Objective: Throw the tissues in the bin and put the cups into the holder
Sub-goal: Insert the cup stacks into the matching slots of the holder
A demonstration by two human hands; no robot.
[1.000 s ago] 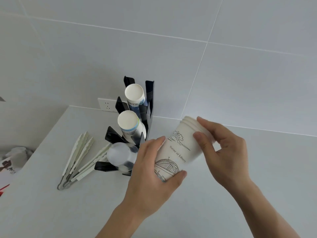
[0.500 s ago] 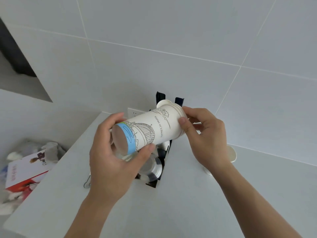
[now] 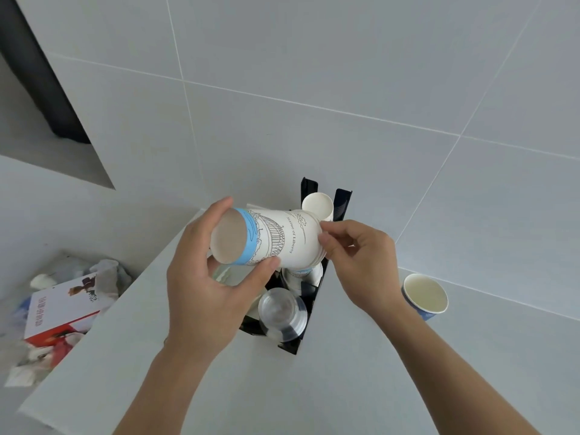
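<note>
Item, nearest: your left hand (image 3: 207, 287), thumb and fingers wrapped around the base end of a stack of printed paper cups (image 3: 270, 241), closed on it. Item: your right hand (image 3: 361, 262), fingertips pinched on the rim end of the same stack. The stack lies nearly on its side in the air, base toward you, rims toward the wall, directly over the black cup holder (image 3: 298, 321); a second ago it stood more upright and lower, off to the holder's right, so it has been tipped and carried across, which reads as lining it up for a slot. Item: clear plastic cups (image 3: 282, 312) in the holder's nearest slot; a white paper cup (image 3: 317, 207) in its farthest slot; the middle slot is mostly hidden behind the stack. Holder stands on the bench (image 3: 219, 387) close to its back edge, near the left corner. Item: one blue paper cup (image 3: 425, 296), upright and loose on the bench just right of your right wrist, still to be stowed. Item, beyond the bench's left edge and below: bin (image 3: 62, 309) holding crumpled tissues and a printed box. No tissues show on the bench.
</note>
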